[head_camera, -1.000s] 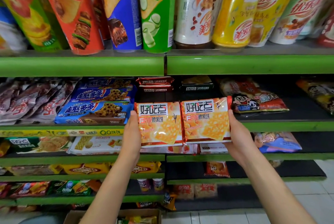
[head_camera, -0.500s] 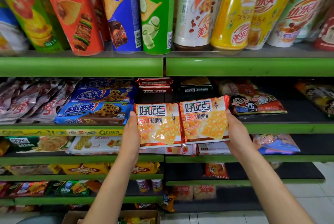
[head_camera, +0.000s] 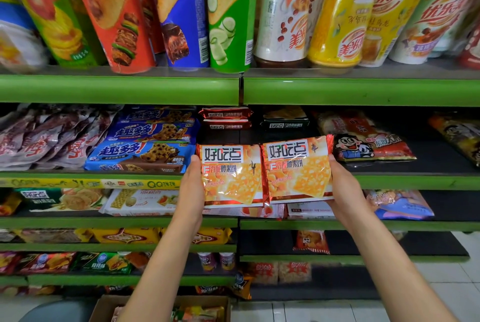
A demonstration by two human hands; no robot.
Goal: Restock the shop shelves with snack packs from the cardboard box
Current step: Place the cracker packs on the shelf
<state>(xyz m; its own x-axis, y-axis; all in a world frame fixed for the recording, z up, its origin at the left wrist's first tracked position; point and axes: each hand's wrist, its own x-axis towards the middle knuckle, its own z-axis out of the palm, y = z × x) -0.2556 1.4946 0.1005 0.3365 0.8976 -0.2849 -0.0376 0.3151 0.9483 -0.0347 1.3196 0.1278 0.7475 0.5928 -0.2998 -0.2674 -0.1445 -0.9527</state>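
Note:
Two orange biscuit packs sit side by side in front of the second green shelf (head_camera: pixel 405 181). My left hand (head_camera: pixel 191 186) grips the left pack (head_camera: pixel 231 176) by its left edge. My right hand (head_camera: pixel 345 186) grips the right pack (head_camera: pixel 298 171) by its right edge, and this pack tilts up toward the shelf. The packs touch along their inner edges, above the shelf's front lip. The open cardboard box (head_camera: pixel 104 308) shows at the bottom, with more snack packs inside, partly hidden by my left forearm.
Blue cookie boxes (head_camera: pixel 137 155) lie left of the packs, a red cartoon bag (head_camera: pixel 368 145) right. Red packs (head_camera: pixel 226 119) and a black pack (head_camera: pixel 285 121) lie deeper on that shelf. Crisp tubes (head_camera: pixel 111 10) and drink cups (head_camera: pixel 337 10) stand above. Lower shelves hold more snacks.
Both hands have carried the two packs slightly up and toward the shelf. The right pack now tilts more, its right end raised.

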